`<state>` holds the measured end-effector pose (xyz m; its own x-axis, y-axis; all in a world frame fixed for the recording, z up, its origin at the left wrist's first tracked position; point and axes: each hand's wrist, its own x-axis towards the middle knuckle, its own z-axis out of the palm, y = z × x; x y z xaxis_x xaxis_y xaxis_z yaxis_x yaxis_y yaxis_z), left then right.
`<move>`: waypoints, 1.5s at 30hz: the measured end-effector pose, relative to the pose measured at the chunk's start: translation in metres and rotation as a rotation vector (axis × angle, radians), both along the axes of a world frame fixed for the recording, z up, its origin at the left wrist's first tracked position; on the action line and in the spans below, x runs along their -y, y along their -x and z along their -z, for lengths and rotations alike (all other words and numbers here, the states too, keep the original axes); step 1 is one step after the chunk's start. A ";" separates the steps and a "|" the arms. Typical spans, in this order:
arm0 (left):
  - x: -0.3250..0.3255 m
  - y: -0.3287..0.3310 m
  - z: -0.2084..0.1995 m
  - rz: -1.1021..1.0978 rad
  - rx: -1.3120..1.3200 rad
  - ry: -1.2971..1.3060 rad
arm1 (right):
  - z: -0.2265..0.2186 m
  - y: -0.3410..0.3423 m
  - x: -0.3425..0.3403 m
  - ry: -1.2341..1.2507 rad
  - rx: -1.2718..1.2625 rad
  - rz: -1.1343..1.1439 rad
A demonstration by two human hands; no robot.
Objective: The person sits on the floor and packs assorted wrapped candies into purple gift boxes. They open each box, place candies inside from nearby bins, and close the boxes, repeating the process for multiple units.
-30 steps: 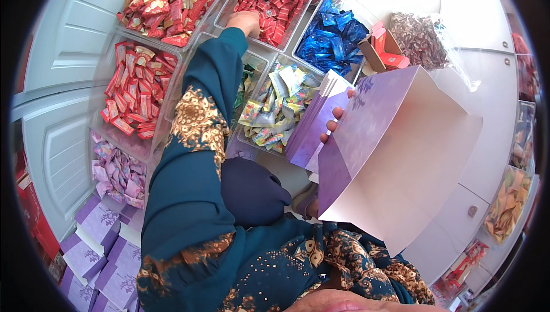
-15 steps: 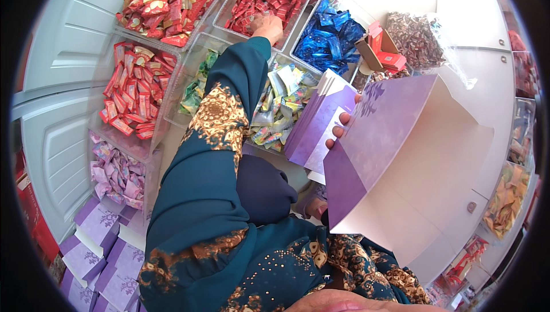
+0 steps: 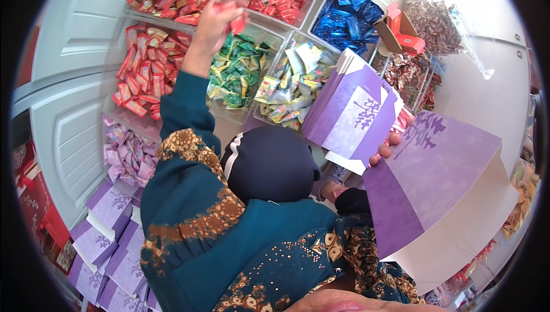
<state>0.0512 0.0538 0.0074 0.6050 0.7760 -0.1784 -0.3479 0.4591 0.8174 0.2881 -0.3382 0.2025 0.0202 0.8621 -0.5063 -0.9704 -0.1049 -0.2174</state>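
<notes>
The left hand [image 3: 213,30] is curling its fingers around a small, glossy red wrapped piece [image 3: 239,24], with shiny green wrapped packets [image 3: 243,63] sitting just right of it and nearer the body. The purple-and-white cardboard box [image 3: 438,177] is hanging well to its right, its white-flapped edge slanting from far right to near left. The right hand [image 3: 384,150] is nearer, gripping the box, palm hidden.
</notes>
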 end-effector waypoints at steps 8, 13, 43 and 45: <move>0.107 0.059 0.055 0.454 -1.110 -0.525 | 0.023 -0.002 0.033 -0.042 -0.060 -0.082; 0.128 0.034 0.084 0.522 -1.241 -0.754 | 0.010 0.008 0.035 -0.008 0.025 -0.124; 0.227 0.096 -0.294 0.151 0.352 -0.225 | 0.049 0.142 0.006 -0.026 0.178 0.119; 0.225 0.106 -0.278 0.111 0.484 -0.165 | 0.042 0.148 0.010 0.016 0.118 0.151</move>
